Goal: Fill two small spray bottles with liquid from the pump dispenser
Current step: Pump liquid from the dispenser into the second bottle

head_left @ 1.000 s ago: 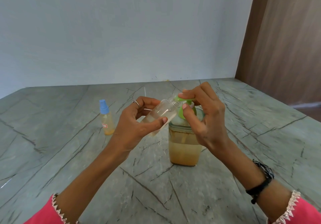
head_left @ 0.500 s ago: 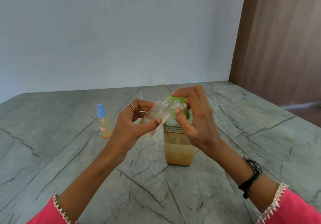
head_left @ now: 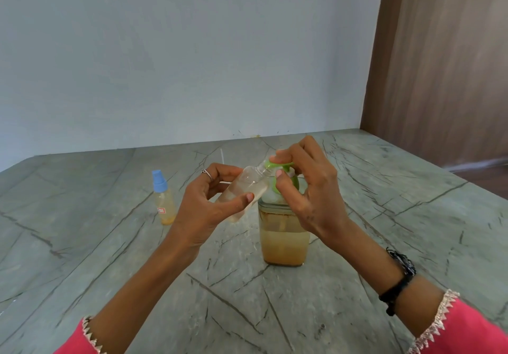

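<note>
A glass pump dispenser [head_left: 283, 241] with amber liquid and a green pump head [head_left: 277, 166] stands mid-table. My left hand [head_left: 209, 205] grips a small clear uncapped spray bottle [head_left: 248, 186], tilted with its mouth at the pump's spout. My right hand [head_left: 308, 188] curls round the green pump head, fingers on top and thumb in front. A second small spray bottle [head_left: 164, 202] with a blue cap and amber liquid stands upright to the left, apart from both hands.
The grey marbled table [head_left: 110, 257] runs back to a pale wall [head_left: 192, 65]. A brown wooden panel [head_left: 445, 65] closes off the right side. A thin white tube [head_left: 221, 155] lies on the table behind my left hand.
Both hands keep the same grip on bottle and pump. The camera has tilted up and shifted, so the hands and dispenser sit lower and slightly left in view.
</note>
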